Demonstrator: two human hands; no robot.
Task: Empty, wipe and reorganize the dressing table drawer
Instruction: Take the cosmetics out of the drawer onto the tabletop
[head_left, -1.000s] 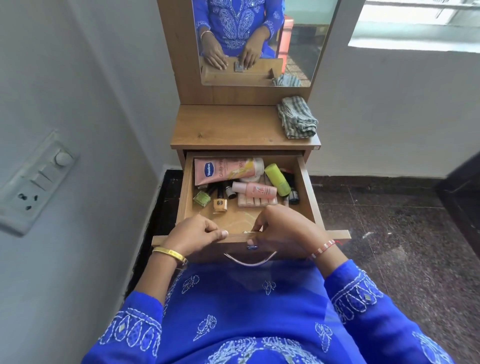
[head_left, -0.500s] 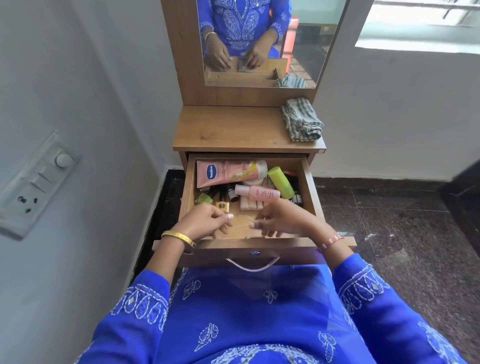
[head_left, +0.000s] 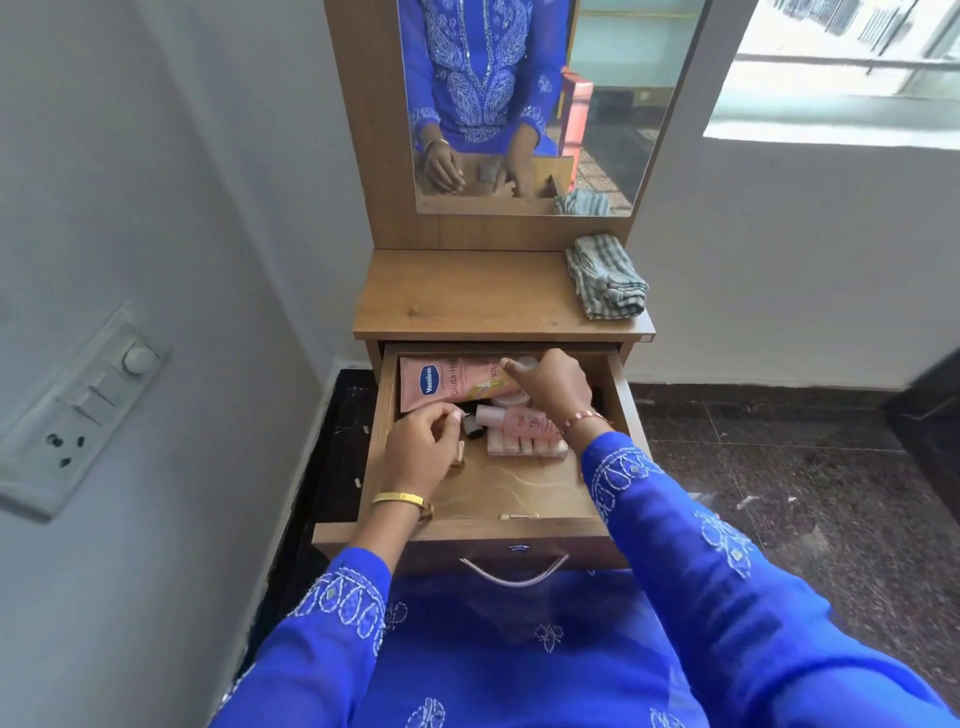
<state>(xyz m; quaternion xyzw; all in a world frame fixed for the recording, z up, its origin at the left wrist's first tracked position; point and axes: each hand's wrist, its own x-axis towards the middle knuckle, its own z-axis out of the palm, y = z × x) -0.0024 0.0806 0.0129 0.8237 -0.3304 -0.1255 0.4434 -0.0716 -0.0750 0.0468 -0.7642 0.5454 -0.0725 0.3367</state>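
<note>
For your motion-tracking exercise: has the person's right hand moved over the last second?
Yes. The right hand has left the drawer's front edge and reached toward the back of the drawer, over the Vaseline tube.

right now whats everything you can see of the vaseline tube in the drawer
The Vaseline tube is a pink, soft-looking plastic tube with a blue oval logo and "Gluta-Hya" lettering. It lies flat on its side along the back of the open wooden drawer, crimped end to the left. The right hand covers its cap end, thumb on the tube; the left hand overlaps its lower left corner.
</note>
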